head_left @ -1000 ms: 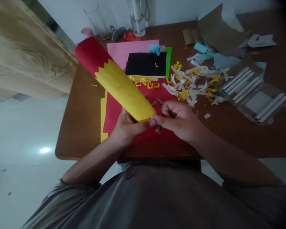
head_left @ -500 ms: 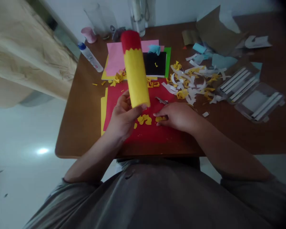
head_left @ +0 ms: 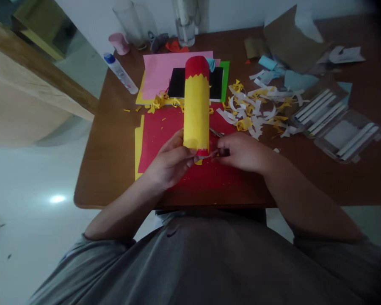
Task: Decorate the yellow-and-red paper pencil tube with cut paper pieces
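Observation:
My left hand [head_left: 169, 163] is closed round the near end of a paper tube [head_left: 196, 108], yellow with a zigzag edge and a red far end. The tube points away from me, over a red paper sheet [head_left: 165, 131] on the brown table [head_left: 111, 140]. My right hand [head_left: 241, 151] is beside the tube's near end, fingers pinched together at a small yellow scrap and a thin metal tool [head_left: 215, 132] that may be scissors; what it grips is too small to name.
Pink, black and green sheets [head_left: 160, 72] lie behind the tube. A glue bottle [head_left: 120, 74] and a pink cup [head_left: 118, 42] stand at the back left. Yellow and white paper scraps [head_left: 257, 110] lie to the right, beside clear plastic cases [head_left: 336, 127]. Glass vessels [head_left: 186, 21] stand at the back.
My left hand has swung the tube from pointing far left to pointing straight away. My right hand lay flat on the red sheet half a second ago and is now pinched at the tube's near end.

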Motion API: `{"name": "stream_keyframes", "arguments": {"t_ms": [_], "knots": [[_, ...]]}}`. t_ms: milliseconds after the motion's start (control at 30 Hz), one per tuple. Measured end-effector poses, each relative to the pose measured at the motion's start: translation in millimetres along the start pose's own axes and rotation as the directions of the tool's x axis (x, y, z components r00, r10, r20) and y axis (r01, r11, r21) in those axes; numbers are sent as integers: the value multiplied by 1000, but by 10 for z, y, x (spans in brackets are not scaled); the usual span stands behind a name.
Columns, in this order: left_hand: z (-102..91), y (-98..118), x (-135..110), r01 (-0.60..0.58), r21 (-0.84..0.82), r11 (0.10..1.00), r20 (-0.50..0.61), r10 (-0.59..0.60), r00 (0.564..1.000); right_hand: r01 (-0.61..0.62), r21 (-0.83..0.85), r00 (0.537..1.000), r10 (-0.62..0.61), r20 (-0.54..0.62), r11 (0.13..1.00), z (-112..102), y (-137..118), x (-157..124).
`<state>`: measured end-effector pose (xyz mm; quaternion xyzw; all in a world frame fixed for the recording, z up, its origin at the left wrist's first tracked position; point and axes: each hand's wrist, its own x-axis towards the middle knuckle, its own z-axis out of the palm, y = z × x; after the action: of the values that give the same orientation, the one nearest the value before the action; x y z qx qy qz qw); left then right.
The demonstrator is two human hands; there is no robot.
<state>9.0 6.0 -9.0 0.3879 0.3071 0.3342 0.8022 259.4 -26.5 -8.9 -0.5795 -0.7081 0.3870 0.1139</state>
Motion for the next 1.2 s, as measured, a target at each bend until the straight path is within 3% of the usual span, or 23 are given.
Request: {"name": "stream_keyframes", "arguments": {"t_ms": [200,367,500,600,733,867,1033,1200], "knots": [[-1,-5,0,-14,32,999,-18,15,1000,37,64,999,-36,-23,997,-29,73,-18],[-10,-19,16,-49,13,999,13,49,999,1,323,970,77,-230,947,-2,35,-48],[-29,-37,25,-56,9,998,32,56,998,56,449,939,106,-328,892,-54,-12,-107],[-47,-57,28,-81,28,996,42,80,996,132,578,919,119,-376,805,-90,-76,-152],[-69,-98,29,-108,31,994,65,106,992,229,744,905,144,-401,628,-69,-155,-195],[-89,-151,26,-153,61,986,99,147,984,278,805,933,53,-357,524,10,-183,-195],[-87,-164,3,-170,117,978,132,154,979,221,814,962,18,-273,537,80,-239,-175],[-50,-146,-36,-164,146,976,74,154,985,189,741,956,52,-289,644,72,-320,-210]]}}
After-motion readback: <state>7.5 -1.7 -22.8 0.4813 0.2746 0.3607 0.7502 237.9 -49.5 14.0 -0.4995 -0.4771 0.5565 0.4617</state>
